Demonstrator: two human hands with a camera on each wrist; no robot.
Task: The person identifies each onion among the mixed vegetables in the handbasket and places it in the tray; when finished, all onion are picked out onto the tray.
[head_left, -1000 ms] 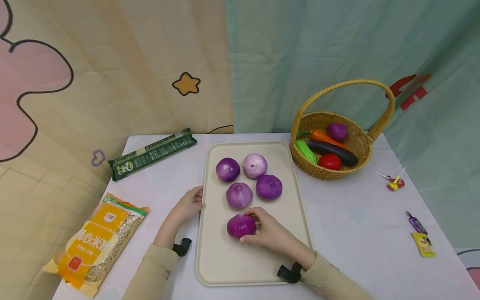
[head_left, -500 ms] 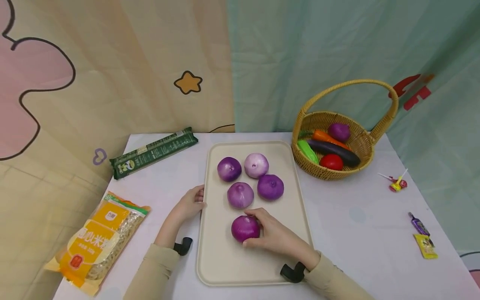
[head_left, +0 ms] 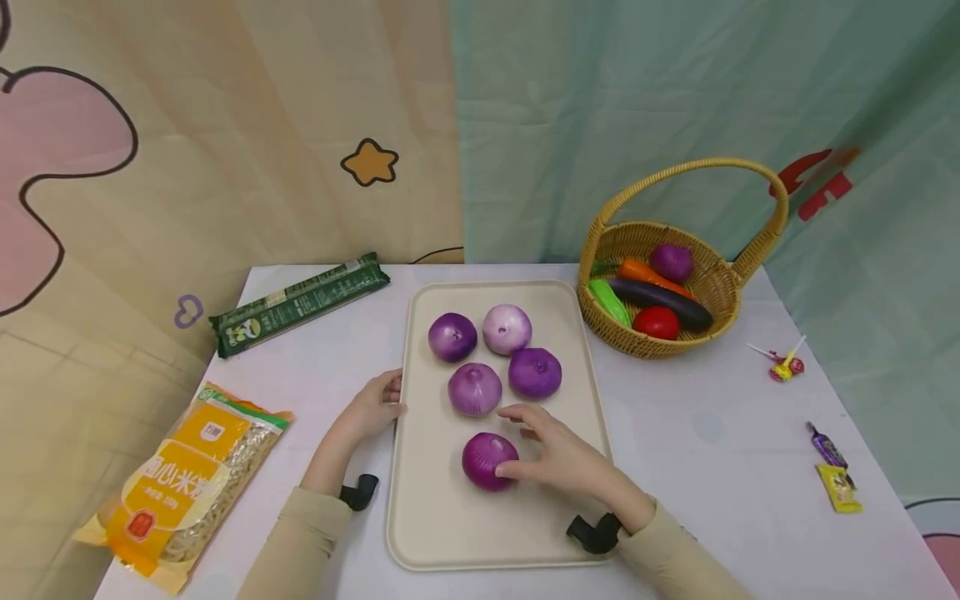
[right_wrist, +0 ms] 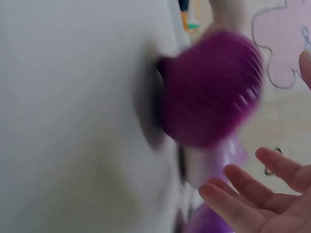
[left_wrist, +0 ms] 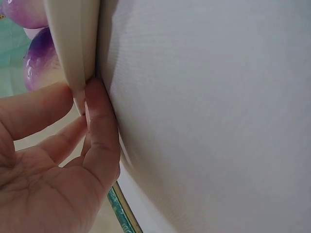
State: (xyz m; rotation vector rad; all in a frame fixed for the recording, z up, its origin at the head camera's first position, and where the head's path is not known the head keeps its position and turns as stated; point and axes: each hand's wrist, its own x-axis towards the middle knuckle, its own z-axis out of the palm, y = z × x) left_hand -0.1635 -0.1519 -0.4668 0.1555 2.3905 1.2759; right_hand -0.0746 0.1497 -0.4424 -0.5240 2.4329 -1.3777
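Note:
On a beige tray [head_left: 442, 525] sits a magenta onion [head_left: 487, 461], apart from a group of several other purple onions [head_left: 476, 389]. My right hand [head_left: 558, 454] is just right of the magenta onion, its fingers spread. In the right wrist view a gap shows between that onion [right_wrist: 214, 90] and the fingers of the hand [right_wrist: 272, 199]. My left hand [head_left: 371, 406] is at the tray's left edge. Up close in the left wrist view, the left hand [left_wrist: 53, 170] pinches the tray's rim [left_wrist: 73, 43] between thumb and fingers.
A wicker basket [head_left: 652, 342] of vegetables stands behind the tray on the right. Leftward lie a green packet [head_left: 300, 304] and an orange-yellow noodle bag [head_left: 180, 487]. Lollipops [head_left: 783, 365] and small wrapped sweets [head_left: 836, 487] lie near the table's right edge.
My right hand has let go of the magenta onion and its fingers have spread away to the right. The onion has shifted slightly right on the tray. The left hand keeps its place.

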